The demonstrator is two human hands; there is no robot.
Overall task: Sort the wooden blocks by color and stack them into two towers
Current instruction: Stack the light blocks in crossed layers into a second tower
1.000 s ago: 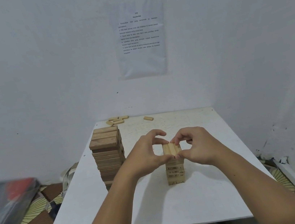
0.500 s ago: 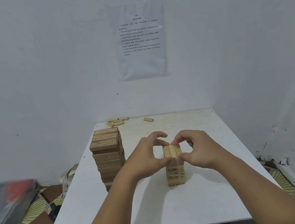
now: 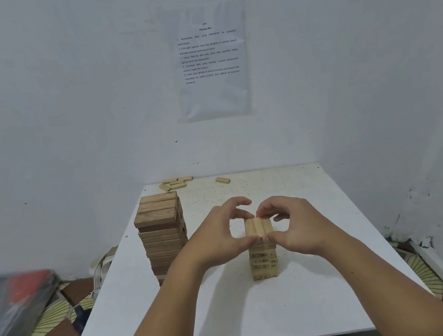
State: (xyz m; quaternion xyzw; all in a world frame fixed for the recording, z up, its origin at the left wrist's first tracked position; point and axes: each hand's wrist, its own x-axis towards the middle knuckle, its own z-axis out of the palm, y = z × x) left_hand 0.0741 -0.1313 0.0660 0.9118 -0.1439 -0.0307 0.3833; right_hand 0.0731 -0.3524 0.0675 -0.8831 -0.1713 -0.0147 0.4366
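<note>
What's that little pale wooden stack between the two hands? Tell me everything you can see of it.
The pale tower is a short, upright stack of light, bare-looking wooden blocks standing near the middle of the white table. Its top layer shows three blocks side by side, pointing away from the camera; lower layers carry small dark marks, too small to read. The left hand and right hand pinch the top layer, thumbs at its near end, fingers at its far end.

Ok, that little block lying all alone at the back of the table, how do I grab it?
Come from straight above and pinch the lone block across its two long sides, near the middle. It lies flat on the table with nothing touching it, so both sides are free.
</note>
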